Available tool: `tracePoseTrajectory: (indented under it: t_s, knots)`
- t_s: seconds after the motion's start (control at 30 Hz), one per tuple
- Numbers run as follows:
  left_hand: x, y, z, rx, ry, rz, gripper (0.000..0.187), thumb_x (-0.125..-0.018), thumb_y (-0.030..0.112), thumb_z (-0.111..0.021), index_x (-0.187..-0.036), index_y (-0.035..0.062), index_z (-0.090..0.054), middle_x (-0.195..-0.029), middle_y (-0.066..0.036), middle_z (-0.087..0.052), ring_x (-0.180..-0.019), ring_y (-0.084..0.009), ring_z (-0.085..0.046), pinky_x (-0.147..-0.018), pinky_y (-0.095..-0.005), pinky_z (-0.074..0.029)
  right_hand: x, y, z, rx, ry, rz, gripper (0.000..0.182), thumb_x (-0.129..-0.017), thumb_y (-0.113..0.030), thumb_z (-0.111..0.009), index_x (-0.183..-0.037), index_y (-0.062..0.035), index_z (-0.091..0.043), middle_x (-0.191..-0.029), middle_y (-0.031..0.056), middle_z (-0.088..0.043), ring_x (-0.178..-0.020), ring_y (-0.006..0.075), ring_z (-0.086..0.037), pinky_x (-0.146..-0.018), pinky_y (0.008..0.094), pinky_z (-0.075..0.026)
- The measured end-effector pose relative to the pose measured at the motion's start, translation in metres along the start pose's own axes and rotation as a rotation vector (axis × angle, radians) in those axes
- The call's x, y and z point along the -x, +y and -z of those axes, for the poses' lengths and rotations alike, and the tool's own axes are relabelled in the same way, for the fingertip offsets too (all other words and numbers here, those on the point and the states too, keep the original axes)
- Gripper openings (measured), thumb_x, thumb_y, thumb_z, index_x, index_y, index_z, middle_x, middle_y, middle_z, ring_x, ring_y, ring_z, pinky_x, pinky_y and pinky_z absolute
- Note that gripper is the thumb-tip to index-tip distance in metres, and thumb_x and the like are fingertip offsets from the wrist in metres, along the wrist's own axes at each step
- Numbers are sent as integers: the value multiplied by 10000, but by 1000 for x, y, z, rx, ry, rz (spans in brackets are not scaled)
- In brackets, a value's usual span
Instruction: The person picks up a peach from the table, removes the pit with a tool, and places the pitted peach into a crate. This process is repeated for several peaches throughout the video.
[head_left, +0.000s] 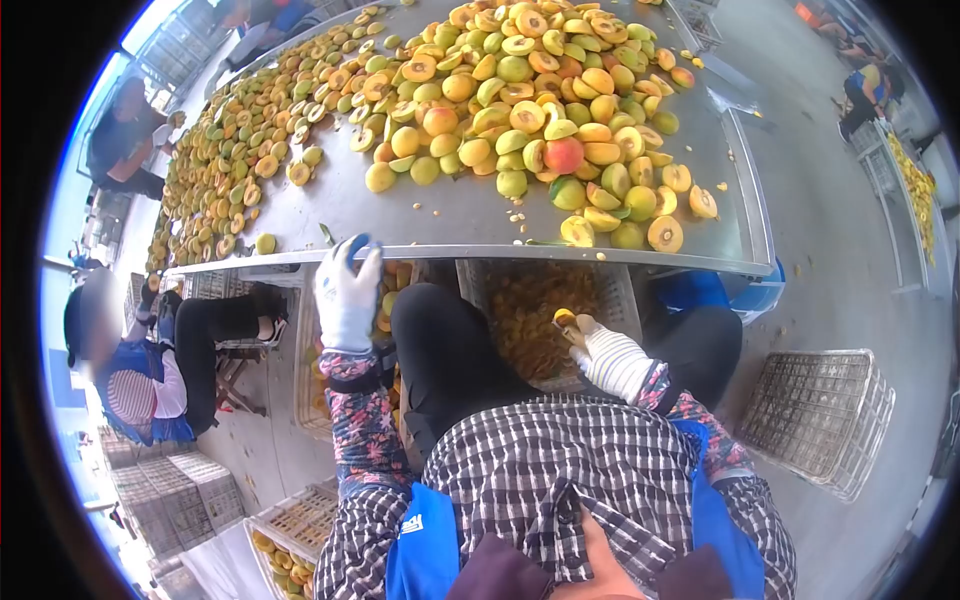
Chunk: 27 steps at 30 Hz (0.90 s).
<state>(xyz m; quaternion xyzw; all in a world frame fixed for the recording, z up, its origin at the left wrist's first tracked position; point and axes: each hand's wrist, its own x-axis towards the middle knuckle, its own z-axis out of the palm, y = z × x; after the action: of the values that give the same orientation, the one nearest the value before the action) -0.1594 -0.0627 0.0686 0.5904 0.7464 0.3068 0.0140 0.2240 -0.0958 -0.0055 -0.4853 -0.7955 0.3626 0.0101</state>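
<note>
My left hand (348,298), in a white glove with blue fingertips, is raised at the front edge of the metal table (350,215). Its fingers are curved and apart, with nothing seen between them. Low over a crate (630,318) of brown-orange pits or scraps, my right hand (612,358) in a striped white glove is closed around a small tool with an orange-yellow end (566,318); I cannot tell its exact kind. On the table, a heap of halved stone fruit (520,100), yellow, green and orange, lies ahead of both hands.
More fruit halves (230,170) spread over the table's left side. A crate of fruit halves (310,375) stands by my left leg, and a grey crate (820,415) sits on the floor at right. A seated co-worker (145,385) is at left; another person (120,140) stands beyond.
</note>
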Motion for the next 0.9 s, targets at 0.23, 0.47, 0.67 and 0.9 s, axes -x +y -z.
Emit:
tracePoseTrajectory:
  t_s: [0.23,0.47,0.67,0.9]
  knots:
    - [-21,133,-134,354,-525,-420,418,-866,306,-648,-1175,25,-638,-1122,-177,-653,-1065,-341,-614,-924,-376,-483,-2,-12,17,147,-110,-121,730,-939,-213,-484,-1528,-139,-59,-1082,272,-616,-860,420,-644,-765,491,-517]
    - [-26,176,-188,167,-791,-218,582,-827,435,-706,-1198,7,-570,-1122,-196,-653,-1050,-308,-626,-925,-379,-480,14,-5,33,142,-14,-114,669,-926,-195,-541,-1485,-20,-220,-1100,260,-635,-894,416,-647,-775,443,-519]
    - [-17,149,-168,1678,-777,513,360,-893,242,-681,-1138,11,-553,-1089,-143,-632,-993,-271,-638,-889,-376,-530,16,-9,47,-299,445,163,434,-968,-294,-545,-1295,-32,-433,-978,231,-654,-874,414,-647,-740,452,-509]
    - [29,148,-112,2135,-775,792,426,-929,156,-636,-1297,60,-444,-1220,-169,-560,-1150,-342,-580,-973,-456,-515,-10,-53,60,-204,752,379,343,-940,-196,-598,-1213,-23,-484,-886,177,-666,-786,384,-655,-660,437,-522]
